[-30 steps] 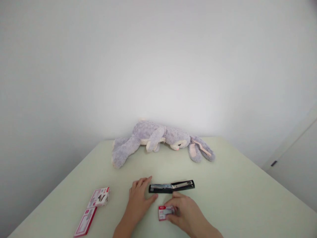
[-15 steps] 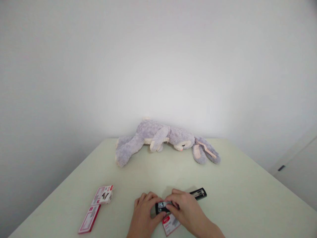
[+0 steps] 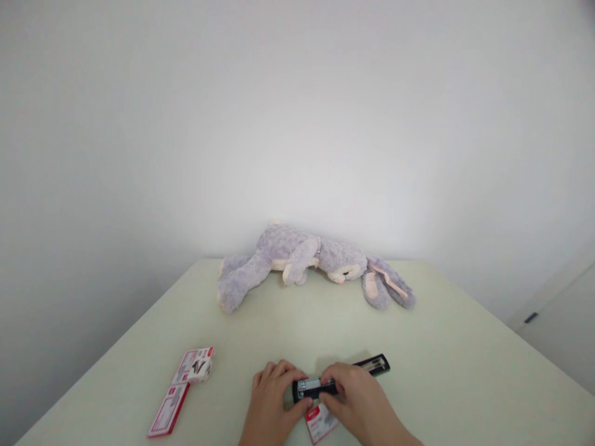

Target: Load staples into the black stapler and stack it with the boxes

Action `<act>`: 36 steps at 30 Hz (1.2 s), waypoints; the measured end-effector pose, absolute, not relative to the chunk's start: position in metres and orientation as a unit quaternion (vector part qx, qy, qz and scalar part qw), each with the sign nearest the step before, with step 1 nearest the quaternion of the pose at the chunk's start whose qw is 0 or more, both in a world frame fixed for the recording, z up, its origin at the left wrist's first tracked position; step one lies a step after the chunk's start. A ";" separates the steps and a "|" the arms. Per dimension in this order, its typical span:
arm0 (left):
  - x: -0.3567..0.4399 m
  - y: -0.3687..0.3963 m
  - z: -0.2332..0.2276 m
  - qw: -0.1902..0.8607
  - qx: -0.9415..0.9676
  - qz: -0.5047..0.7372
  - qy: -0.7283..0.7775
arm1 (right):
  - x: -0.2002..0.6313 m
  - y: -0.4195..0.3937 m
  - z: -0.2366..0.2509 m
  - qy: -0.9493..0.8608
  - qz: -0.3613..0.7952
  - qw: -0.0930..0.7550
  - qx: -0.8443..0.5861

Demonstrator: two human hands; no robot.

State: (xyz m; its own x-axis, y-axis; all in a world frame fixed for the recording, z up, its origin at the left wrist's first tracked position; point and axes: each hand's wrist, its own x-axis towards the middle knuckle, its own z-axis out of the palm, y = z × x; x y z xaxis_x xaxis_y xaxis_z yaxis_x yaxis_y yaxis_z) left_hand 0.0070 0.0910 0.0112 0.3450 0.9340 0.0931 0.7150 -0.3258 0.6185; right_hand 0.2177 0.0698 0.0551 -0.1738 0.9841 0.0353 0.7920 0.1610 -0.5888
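While both hands [image 3: 274, 396] [image 3: 356, 396] hold stapler [image 3: 316, 387], box labels [image 3: 320, 422] unreadable

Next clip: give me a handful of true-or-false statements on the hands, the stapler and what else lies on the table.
1. Both hands are on the black stapler. True: left hand and right hand meet at its left end.
2. The plush rabbit sits upright. False: it lies flat at the table's far edge.
3. A small red-and-white box lies just below the hands. True.
4. The red-and-white packets lie right of the hands. False: they lie to the left.
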 end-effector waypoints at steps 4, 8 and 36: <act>0.008 0.092 0.012 0.248 0.781 0.218 0.531 | 0.218 0.059 0.043 -0.735 0.287 0.237 -0.567; 0.008 0.092 0.012 0.251 0.777 0.223 0.532 | 0.264 0.050 0.009 -0.650 0.324 0.243 -0.643; 0.004 0.087 0.011 0.238 0.775 0.259 0.525 | 0.227 0.092 0.073 -0.783 0.252 0.180 -0.540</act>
